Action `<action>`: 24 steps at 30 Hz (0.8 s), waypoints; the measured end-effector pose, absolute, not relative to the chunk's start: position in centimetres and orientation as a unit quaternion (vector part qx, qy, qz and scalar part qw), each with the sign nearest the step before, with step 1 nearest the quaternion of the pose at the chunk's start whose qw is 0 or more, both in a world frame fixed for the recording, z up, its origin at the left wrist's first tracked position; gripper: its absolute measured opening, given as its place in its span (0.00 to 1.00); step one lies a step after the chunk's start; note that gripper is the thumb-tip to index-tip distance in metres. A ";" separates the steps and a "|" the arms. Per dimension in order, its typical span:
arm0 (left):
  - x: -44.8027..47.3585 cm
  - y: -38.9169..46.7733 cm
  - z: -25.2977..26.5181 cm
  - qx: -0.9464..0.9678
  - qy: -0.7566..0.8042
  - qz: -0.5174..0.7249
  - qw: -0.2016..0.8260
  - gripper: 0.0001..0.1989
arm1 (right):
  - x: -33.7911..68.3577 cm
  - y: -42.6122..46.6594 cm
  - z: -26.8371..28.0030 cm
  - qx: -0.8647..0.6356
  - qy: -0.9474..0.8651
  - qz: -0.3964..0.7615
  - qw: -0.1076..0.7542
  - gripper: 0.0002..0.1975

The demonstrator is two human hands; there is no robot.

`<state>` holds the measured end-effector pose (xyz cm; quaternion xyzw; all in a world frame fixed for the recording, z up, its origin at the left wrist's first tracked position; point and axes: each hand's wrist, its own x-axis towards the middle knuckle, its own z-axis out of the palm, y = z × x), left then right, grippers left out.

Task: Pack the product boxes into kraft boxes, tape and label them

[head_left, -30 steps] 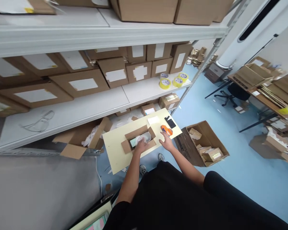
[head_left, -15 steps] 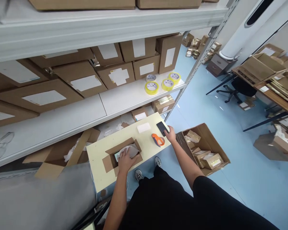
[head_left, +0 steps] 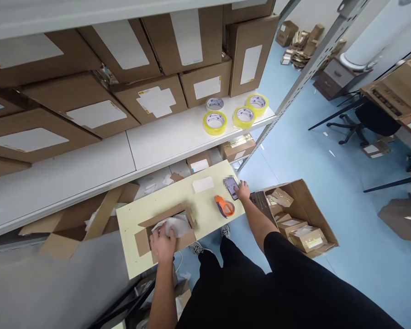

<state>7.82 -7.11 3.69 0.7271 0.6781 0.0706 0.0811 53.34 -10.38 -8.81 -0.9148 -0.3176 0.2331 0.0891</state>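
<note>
Here, phone (head_left: 231, 188) partly beneath the right grip (head_left: 243, 190).

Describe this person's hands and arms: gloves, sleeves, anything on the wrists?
Left hand and right hand: ungloved, no watch visible. Right sleeve: short, plain black, forearm bare. Left sleeve: can't make out. Rings: too small to tell.

L hand (head_left: 163, 244) palm dn, slightly curled; R hand (head_left: 243, 190) fwd, arm (head_left: 259, 221) approx. straight.
</note>
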 end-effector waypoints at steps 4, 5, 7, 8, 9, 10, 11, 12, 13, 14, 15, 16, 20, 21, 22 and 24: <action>7.5 -8.4 3.9 0.738 0.654 0.149 0.075 0.21 | 53.2 -10.8 -9.2 -0.909 -0.337 0.227 0.097 0.32; 7.4 -8.6 3.9 0.739 0.650 0.157 0.081 0.21 | 53.2 -10.8 -9.1 -0.908 -0.335 0.228 0.103 0.32; 7.0 -8.8 3.8 0.737 0.648 0.168 0.091 0.21 | 53.2 -10.7 -8.7 -0.909 -0.329 0.222 0.131 0.31; 6.8 -8.9 3.7 0.734 0.649 0.173 0.095 0.20 | 53.1 -10.7 -8.4 -0.909 -0.327 0.211 0.152 0.30; 6.5 -8.9 3.7 0.732 0.650 0.177 0.101 0.20 | 53.0 -10.7 -8.0 -0.907 -0.330 0.194 0.178 0.30; 6.1 -8.9 3.7 0.731 0.650 0.180 0.105 0.20 | 52.6 -10.7 -7.5 -0.902 -0.336 0.174 0.209 0.30; 5.7 -8.9 3.7 0.730 0.649 0.182 0.109 0.20 | 52.1 -10.8 -7.0 -0.894 -0.345 0.151 0.242 0.30; 5.2 -8.9 3.7 0.732 0.647 0.180 0.115 0.20 | 51.4 -10.9 -6.5 -0.882 -0.358 0.128 0.277 0.29; 4.7 -8.9 3.7 0.732 0.647 0.178 0.116 0.20 | 50.5 -11.1 -5.9 -0.868 -0.371 0.110 0.311 0.29; 4.3 -8.9 3.6 0.732 0.648 0.175 0.118 0.20 | 49.2 -11.3 -5.3 -0.853 -0.383 0.099 0.341 0.29; 3.9 -8.9 3.6 0.737 0.642 0.166 0.127 0.20 | 47.7 -11.6 -4.7 -0.838 -0.397 0.097 0.363 0.30; 3.5 -9.0 3.4 0.744 0.635 0.154 0.142 0.20 | 46.0 -11.9 -4.1 -0.823 -0.410 0.103 0.379 0.30; 3.2 -9.7 2.3 0.771 0.587 0.035 0.245 0.19 | 36.8 -13.6 -1.7 -0.777 -0.439 0.198 0.405 0.32; 3.3 -10.0 2.1 0.761 0.592 0.011 0.266 0.18 | 34.4 -14.0 -1.2 -0.767 -0.437 0.236 0.405 0.33; 3.4 -10.3 1.9 0.750 0.600 0.007 0.279 0.19 | 32.0 -14.3 -0.8 -0.758 -0.433 0.278 0.401 0.35; 3.4 -10.8 1.9 0.736 0.606 0.034 0.300 0.19 | 28.0 -14.7 -0.3 -0.744 -0.425 0.346 0.384 0.37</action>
